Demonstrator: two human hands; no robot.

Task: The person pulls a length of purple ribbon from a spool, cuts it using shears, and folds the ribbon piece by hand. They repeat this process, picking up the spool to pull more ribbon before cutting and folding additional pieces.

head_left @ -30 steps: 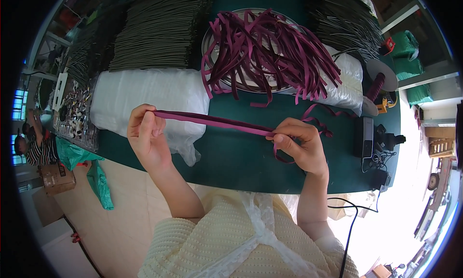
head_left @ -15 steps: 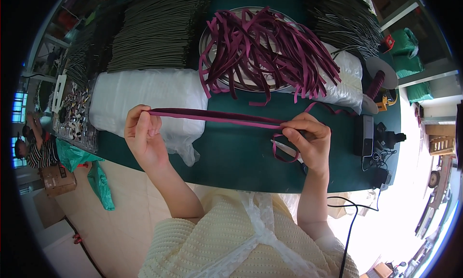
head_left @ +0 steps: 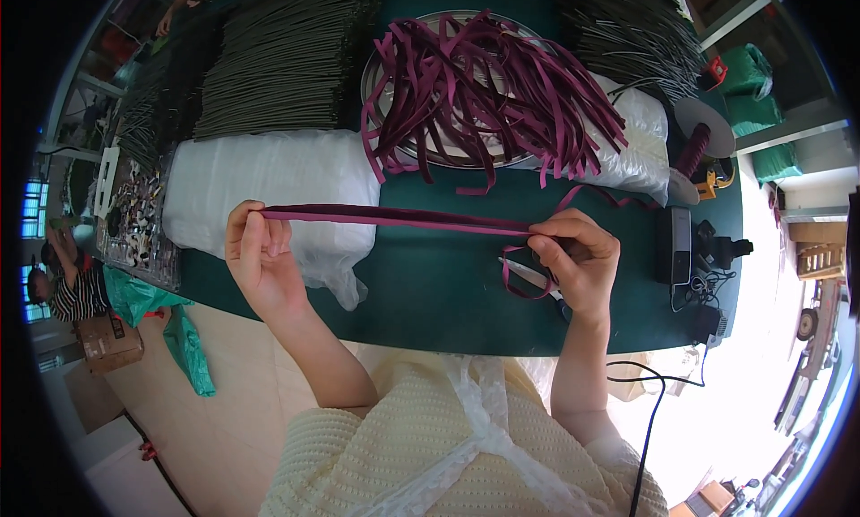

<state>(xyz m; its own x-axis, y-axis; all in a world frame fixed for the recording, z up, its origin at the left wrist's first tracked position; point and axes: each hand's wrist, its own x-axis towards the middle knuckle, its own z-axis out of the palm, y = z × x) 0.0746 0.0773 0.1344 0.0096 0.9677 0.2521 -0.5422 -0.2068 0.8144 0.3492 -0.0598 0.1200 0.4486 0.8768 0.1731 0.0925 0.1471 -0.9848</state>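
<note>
A plum-coloured ribbon (head_left: 394, 217) is stretched nearly level above the green table (head_left: 430, 315). My left hand (head_left: 262, 257) pinches one end between thumb and forefinger. At the other side my right hand (head_left: 578, 255) pinches it too, and it appears doubled along this stretch. A loose loop hangs below my right fingers, in front of scissors (head_left: 524, 273) that are partly hidden by that hand. From there the ribbon trails toward a spool (head_left: 694, 150) wound with the same colour. Many cut ribbon strips (head_left: 488, 96) lie heaped on a round metal tray (head_left: 369, 91).
Plastic-wrapped white packages (head_left: 269, 190) lie behind my left hand, with bundles of dark thin stems (head_left: 278, 64) beyond. A black box-shaped device (head_left: 676, 244) with cables stands at the right. Another person (head_left: 72, 284) is at the far left.
My left hand has shifted slightly left and my right hand slightly right, with the ribbon still taut between them. Another person's hand has come into view at the upper left.
</note>
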